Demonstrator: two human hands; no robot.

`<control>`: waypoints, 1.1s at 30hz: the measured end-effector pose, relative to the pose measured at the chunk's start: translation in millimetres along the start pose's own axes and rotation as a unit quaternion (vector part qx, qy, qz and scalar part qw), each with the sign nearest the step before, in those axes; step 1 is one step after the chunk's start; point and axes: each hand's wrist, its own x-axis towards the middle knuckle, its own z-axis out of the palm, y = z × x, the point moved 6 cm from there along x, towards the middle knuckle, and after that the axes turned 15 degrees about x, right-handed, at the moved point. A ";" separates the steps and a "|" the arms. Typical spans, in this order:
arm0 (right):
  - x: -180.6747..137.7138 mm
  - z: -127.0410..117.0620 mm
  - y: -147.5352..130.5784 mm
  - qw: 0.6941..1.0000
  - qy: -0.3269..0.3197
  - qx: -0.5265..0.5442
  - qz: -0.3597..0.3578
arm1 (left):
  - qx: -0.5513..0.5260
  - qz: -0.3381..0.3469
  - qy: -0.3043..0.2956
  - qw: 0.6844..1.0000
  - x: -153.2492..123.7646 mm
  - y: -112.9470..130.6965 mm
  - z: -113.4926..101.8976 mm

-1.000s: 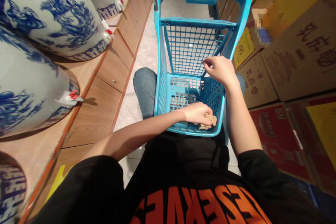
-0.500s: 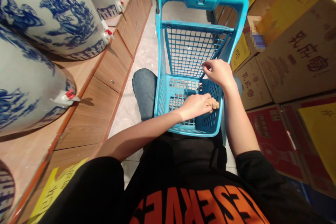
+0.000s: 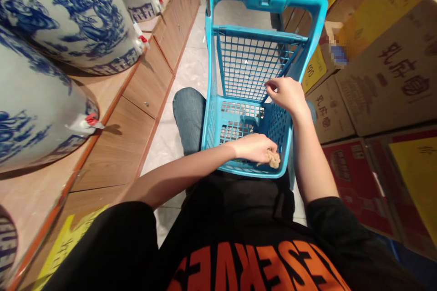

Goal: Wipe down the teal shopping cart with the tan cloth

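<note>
A blue plastic shopping basket [image 3: 290, 148] with grid walls and a tall handle frame stands between my knees. My left hand [image 3: 254, 146] reaches into its near end, closed around a crumpled tan cloth [image 3: 273, 159]. The cloth is by the near right corner of the basket, partly hidden under my fingers. Over the basket's right side hangs my right hand [image 3: 286, 93], its fingers curled in toward the thumb and nothing visible in them. The right wrist lies close to the right rim; whether it touches cannot be made out.
Large blue-and-white porcelain jars [image 3: 95, 18] with red-handled taps line a wooden cabinet [image 3: 136, 100] on the left. Stacked cardboard boxes [image 3: 385, 68] with yellow price signs [image 3: 316, 68] rise close on the right. Pale floor tiles [image 3: 194, 50] run between them.
My left hand has moved the cloth down toward the near right corner of the basket. The right hand keeps its curled pose over the right side.
</note>
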 end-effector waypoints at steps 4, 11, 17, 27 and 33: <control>-0.3 -0.6 -0.3 1.000 0.002 -0.002 0.004 | -0.002 -0.155 0.106 0.982 3.6 -16.2 -17.7; -0.7 -1.2 -1.1 1.000 0.000 0.001 -0.001 | -0.087 0.021 0.030 0.996 0.9 -3.8 -1.9; -0.7 -2.0 -1.1 1.000 0.003 0.002 0.000 | -0.078 -0.047 0.049 0.995 2.0 -12.0 -10.3; -0.9 -1.8 -1.2 1.000 -0.007 0.004 0.009 | -0.050 -0.045 0.047 0.997 4.5 -7.9 -3.6; -0.5 -1.8 -0.8 1.000 0.002 0.006 0.003 | -0.059 -0.029 0.035 0.997 1.2 -9.2 -9.3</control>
